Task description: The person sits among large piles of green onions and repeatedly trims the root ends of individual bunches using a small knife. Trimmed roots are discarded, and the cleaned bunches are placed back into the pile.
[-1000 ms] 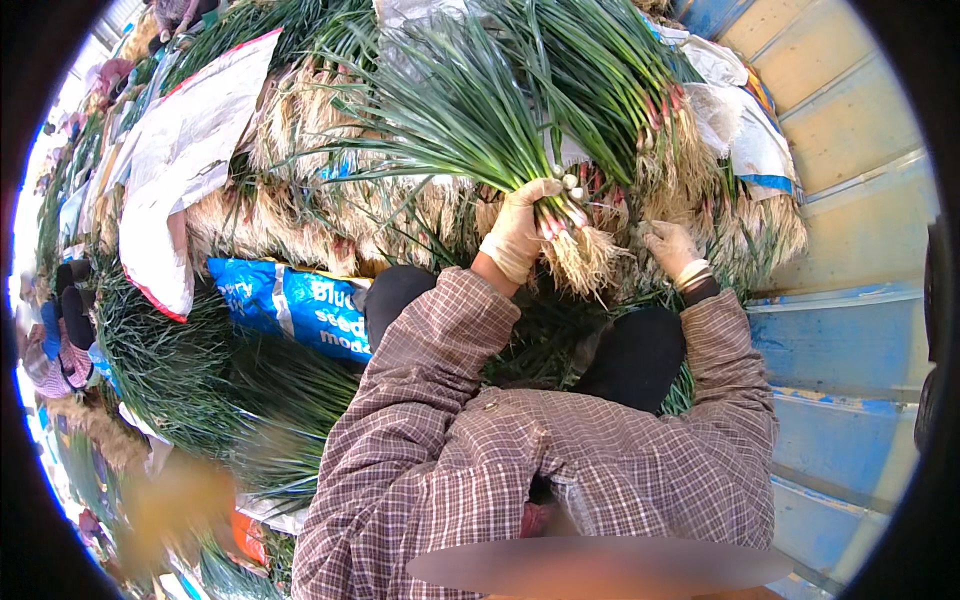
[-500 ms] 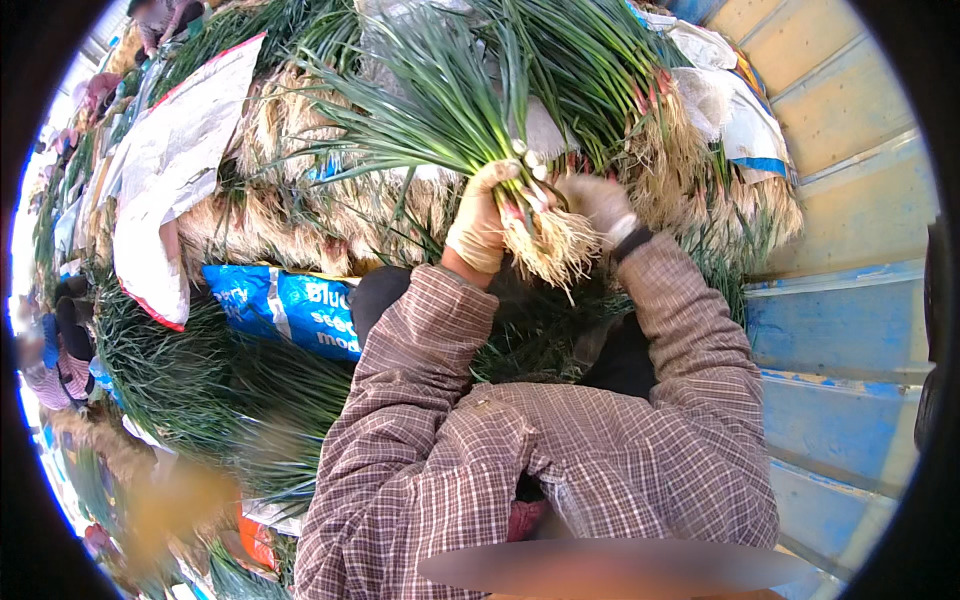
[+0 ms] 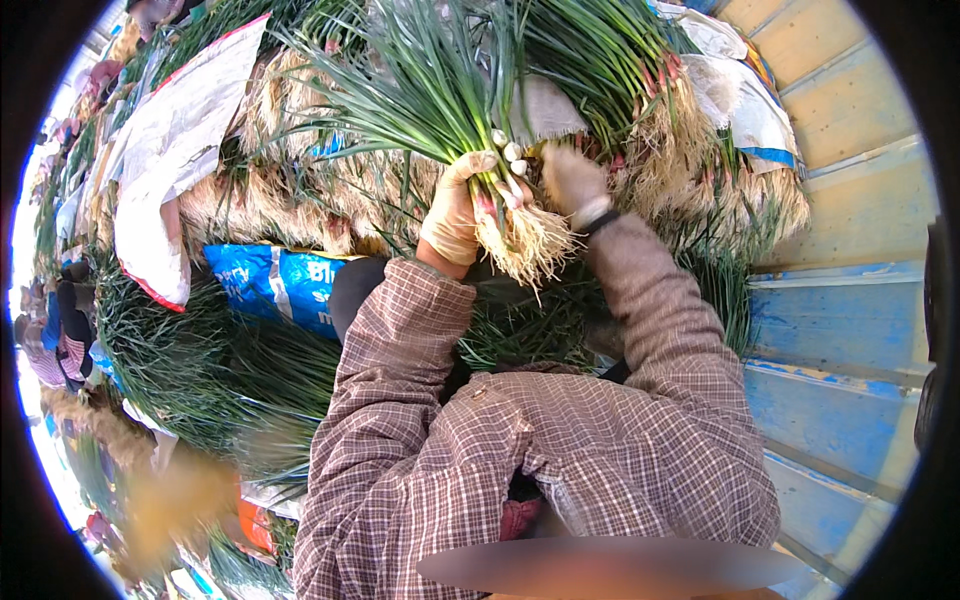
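Bunch of spring onions (image 3: 440, 105): upper middle of frame, leaves (image 3: 395, 85) fanned upward and left, roots (image 3: 525, 243) hanging at the lower end.
Left hand (image 3: 450, 215), gloved: clamped round the bunch just above the roots, probably to keep the bulbs (image 3: 513, 152) gathered.
Right hand (image 3: 575, 183), gloved, blurred: curled just beside the bulbs; whether it grips anything cannot be told.
Heap of onions (image 3: 610, 50): upper right, behind.
White sack (image 3: 185, 150): upper left.
Blue bag (image 3: 275, 285): left of centre.
Panelled wall (image 3: 840, 330): right edge, limiting that side.
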Motion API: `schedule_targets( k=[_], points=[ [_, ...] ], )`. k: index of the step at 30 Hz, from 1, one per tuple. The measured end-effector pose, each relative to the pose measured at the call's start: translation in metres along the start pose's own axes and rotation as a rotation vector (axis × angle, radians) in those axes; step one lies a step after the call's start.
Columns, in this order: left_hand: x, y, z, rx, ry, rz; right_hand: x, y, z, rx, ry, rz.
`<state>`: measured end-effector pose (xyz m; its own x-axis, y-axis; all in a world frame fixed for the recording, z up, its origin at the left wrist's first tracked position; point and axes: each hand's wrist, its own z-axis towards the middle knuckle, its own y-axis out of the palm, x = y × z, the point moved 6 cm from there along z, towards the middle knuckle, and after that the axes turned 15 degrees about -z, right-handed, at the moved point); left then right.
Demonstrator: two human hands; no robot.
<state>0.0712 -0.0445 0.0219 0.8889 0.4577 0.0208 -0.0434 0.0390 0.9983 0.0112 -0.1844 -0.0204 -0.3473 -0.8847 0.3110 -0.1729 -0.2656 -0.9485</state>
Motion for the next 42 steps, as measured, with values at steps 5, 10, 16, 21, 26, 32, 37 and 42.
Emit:
schedule_targets(
  k=[5,10,16,21,26,32,37,42],
  points=[
    [0.004,0.012,-0.015,-0.053,-0.043,0.032,-0.044,0.043,-0.085,-0.209,-0.453,0.202],
    [-0.004,0.002,-0.018,0.0,-0.042,0.152,0.071,-0.015,-0.041,0.558,0.018,0.554],
    [-0.009,-0.043,-0.025,0.101,0.018,0.051,0.112,0.016,-0.004,-0.242,0.36,0.085],
    [-0.017,-0.061,-0.044,0.117,-0.097,0.136,0.088,-0.006,-0.053,0.307,0.243,0.329],
    [-0.025,-0.051,-0.052,0.06,-0.169,0.014,0.073,-0.033,-0.083,0.34,0.333,0.228],
    [-0.061,-0.049,-0.053,0.032,-0.209,0.057,0.011,-0.07,-0.148,0.609,0.12,0.575],
    [-0.071,-0.05,-0.062,-0.04,-0.203,-0.105,-0.001,-0.031,-0.161,0.2,0.057,1.066],
    [-0.075,-0.055,-0.072,0.062,-0.194,0.075,0.017,0.001,-0.111,0.048,0.143,1.46]
  ],
)
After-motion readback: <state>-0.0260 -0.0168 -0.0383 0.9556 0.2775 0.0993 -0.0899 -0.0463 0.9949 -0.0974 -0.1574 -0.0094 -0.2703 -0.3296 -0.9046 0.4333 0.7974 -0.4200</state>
